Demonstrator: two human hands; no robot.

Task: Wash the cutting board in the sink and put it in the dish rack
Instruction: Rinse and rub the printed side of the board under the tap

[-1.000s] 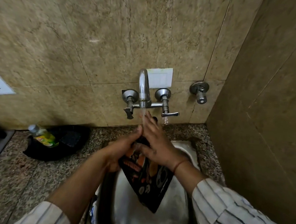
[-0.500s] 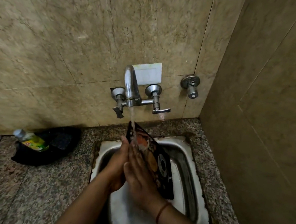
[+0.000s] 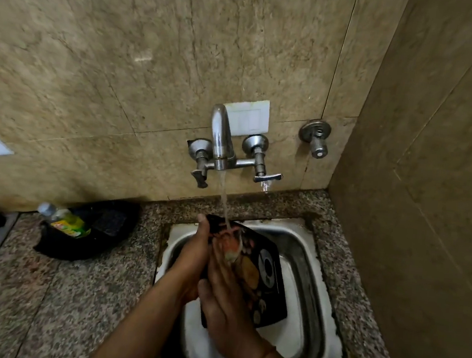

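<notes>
The fingers of my left hand [image 3: 192, 258] are curled round the left edge of the thin black rectangular cutting board [image 3: 266, 271] printed with food pictures, holding it tilted on edge. My right hand [image 3: 225, 305] lies flat on its printed face, fingers straight and together, pressing. Just above both hands, a thin stream of water [image 3: 223, 198] from the chrome wall tap [image 3: 222, 140] lands on the board's top corner.

I judge this to be the rinse-and-rub step. Next I need to turn the board to wet its other face, then carry it to the dish rack, which I cannot see.

Below the fingers, the steel sink [image 3: 307, 260] holds only the board's lower end and run-off. Well to their left on the speckled granite bench [image 3: 45, 290], a shallow black dish [image 3: 109, 224] holds a clear plastic bottle [image 3: 63, 221] with a green-yellow label, lying on its side.
</notes>
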